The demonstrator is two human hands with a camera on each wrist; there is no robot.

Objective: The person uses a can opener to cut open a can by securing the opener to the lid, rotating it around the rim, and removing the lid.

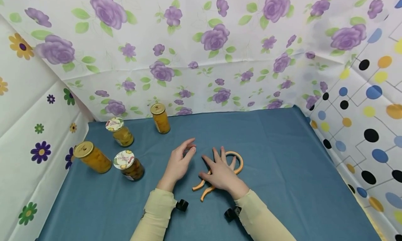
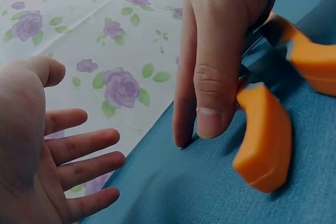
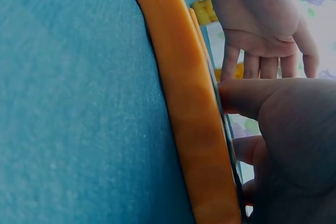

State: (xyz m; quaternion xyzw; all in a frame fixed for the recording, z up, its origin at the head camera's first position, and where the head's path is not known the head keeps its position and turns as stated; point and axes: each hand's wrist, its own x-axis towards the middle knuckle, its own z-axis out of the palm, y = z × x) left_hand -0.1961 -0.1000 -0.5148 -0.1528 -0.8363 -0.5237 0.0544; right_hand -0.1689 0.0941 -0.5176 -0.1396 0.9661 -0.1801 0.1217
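Head: one orange tool [image 1: 241, 163] lies under the right hand [image 1: 223, 174] (fingers spread, not gripping); four jars [image 1: 162, 122] sit nine-to-eleven o'clock from the left hand [image 1: 178, 163], fingers free. Left wrist: two handles [image 2: 266, 140] near three o'clock. Right wrist: one, twelve to five.

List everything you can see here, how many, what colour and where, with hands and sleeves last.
Gold-lidded jars: 2, yellow-orange contents, one far left, one at the back
Pattern-lidded jars: 2, one yellow, one brown, left side
Looped tool: 1, mostly orange, under the right hand
Cloth: 1, blue, beneath the jars
Rose sheet: 1, white and purple, behind
Daisy sheet: 1, white, multicoloured flowers, left
Dotted sheet: 1, white, multicoloured dots, right
Wrist cameras: 2, black, at the cuffs
Sleeves: 2, cream, front
Left hand: 1, bare, centre
Right hand: 1, bare, over the tool
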